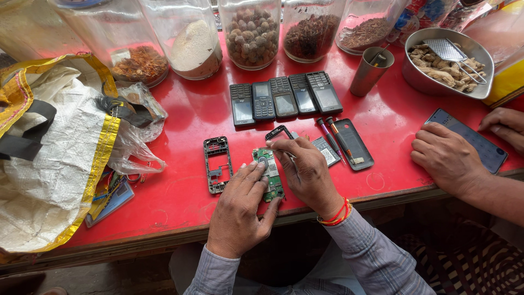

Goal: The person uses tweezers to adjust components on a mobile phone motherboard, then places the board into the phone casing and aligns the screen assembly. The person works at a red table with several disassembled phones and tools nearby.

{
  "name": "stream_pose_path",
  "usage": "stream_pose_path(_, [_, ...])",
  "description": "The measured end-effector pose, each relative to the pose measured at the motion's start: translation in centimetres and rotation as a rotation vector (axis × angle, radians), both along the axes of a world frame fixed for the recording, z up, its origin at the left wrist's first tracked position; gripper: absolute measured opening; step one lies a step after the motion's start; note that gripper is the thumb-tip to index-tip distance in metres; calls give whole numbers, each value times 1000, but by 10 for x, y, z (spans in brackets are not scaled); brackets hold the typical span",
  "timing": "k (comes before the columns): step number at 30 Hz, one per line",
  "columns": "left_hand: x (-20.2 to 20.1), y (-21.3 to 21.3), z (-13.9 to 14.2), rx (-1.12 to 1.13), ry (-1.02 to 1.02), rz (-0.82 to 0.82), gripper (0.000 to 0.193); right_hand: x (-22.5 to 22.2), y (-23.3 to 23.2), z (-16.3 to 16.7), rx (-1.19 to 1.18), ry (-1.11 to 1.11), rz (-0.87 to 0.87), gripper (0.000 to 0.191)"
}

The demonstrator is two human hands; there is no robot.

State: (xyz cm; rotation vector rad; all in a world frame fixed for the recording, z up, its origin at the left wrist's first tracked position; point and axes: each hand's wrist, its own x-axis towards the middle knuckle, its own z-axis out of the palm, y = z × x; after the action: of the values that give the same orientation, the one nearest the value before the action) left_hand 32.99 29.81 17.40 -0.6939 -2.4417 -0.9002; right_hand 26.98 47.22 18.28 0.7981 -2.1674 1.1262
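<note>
On the red table a green phone circuit board lay near the front edge, and everything else is placed from it. The left hand came in from below the board, its fingertips pressed flat on the board's upper left part, pinning it to the table; the fingers lay together, closed around nothing. The right hand crossed over the board's right side, thumb and forefinger pinched shut on a thin metal tool whose tip pointed left over the board's top edge. An orange thread band circled that wrist.

Just left of the board lay a black phone frame, stripped and hollow. Just above it, partly hidden by the right hand, sat a small black bezel. To the right of the board lay a phone battery, two screwdrivers and a dark back cover. Further above stood a row of five black keypad phones, and beyond them glass jars of spices. A metal cup and a steel bowl of dried ginger were up to the right.

Far right of the board, another person's hand rested on a dark smartphone. Far left lay a white woven sack with yellow trim.
</note>
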Motion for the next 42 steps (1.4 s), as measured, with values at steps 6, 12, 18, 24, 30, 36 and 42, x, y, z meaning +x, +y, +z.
stream_pose_path(6, [-1, -1, 0, -7, 3, 6, 41, -1, 0, -1, -41, -14, -14, 18])
stream_pose_path(12, [-1, -1, -1, -3, -5, 5, 42, -2, 0, -2, 2, -22, 9, 18])
stream_pose_path(18, [-3, -1, -1, 0, -3, 5, 41, -4, -2, -1, -34, -2, -11, 17])
stream_pose_path(24, [-5, -1, 0, 1, 1, 2, 42, -4, -2, 0, -33, -37, 8, 18])
stream_pose_path(30, [-5, -1, 1, -19, 7, -6, 43, -5, -2, 0, -23, -10, 22, 20])
stream_pose_path(36, [-7, -1, 2, -3, 4, -4, 43, -6, -1, 1, 10, -3, -6, 19])
stream_pose_path(42, [-8, 1, 1, 2, -9, -6, 42, -7, -1, 1, 8, -7, 4, 18])
